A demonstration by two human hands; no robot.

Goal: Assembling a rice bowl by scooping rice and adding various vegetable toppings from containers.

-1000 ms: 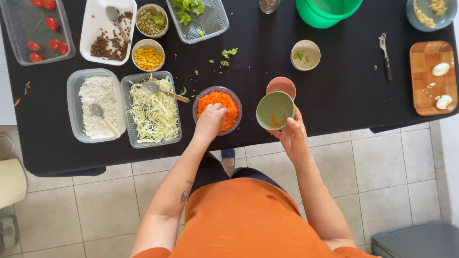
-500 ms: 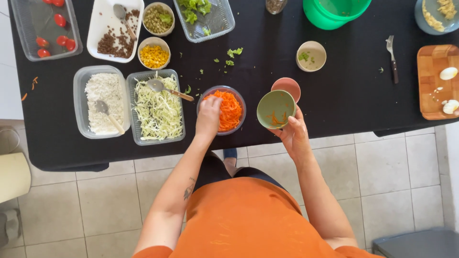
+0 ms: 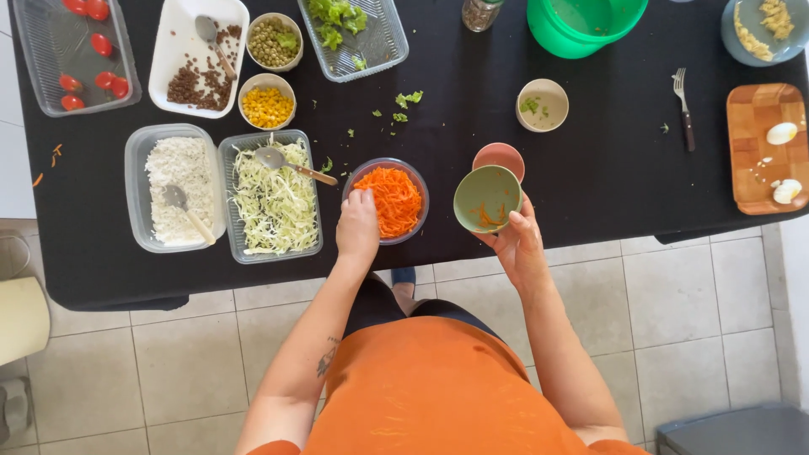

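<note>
Overhead, the left hand (image 3: pixel 357 226) dips its fingers, bunched in a pinch, into the round clear bowl of shredded orange carrot (image 3: pixel 389 200) on the black surface (image 3: pixel 607 168). The right hand (image 3: pixel 518 244) grips a small green bowl (image 3: pixel 486 199) just beside; a loose, modest pinch carried low should avoid spills.

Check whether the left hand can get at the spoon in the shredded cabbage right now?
Probably yes. The left hand rests at the carrot bowl, and the spoon handle pokes out towards it from the cabbage tray alongside, with nothing lying between them.
</note>
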